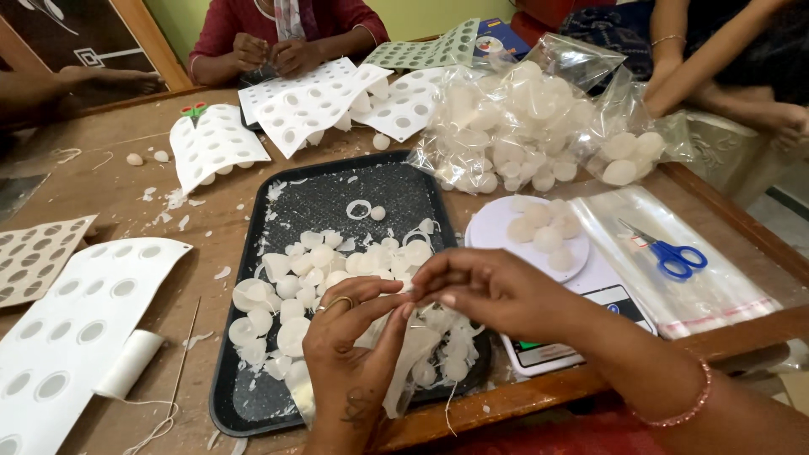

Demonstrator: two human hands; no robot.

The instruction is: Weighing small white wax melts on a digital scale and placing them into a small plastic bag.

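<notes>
A thin white sheet (403, 358) is pinched between the fingers of the left hand (350, 358) and right hand (489, 291), fingertips together. It is held over the black tray (333, 198), so loose white discs (308, 278) are caught there

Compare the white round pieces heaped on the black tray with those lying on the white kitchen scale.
The white round pieces on the black tray are many, overlapping and mixed with thin scraps; the white round pieces on the white kitchen scale are few, in a small cluster, without visible scraps. The tray's heap lies under the left hand and right hand; the scale's pieces lie untouched. Both sets are pale white discs.
</notes>
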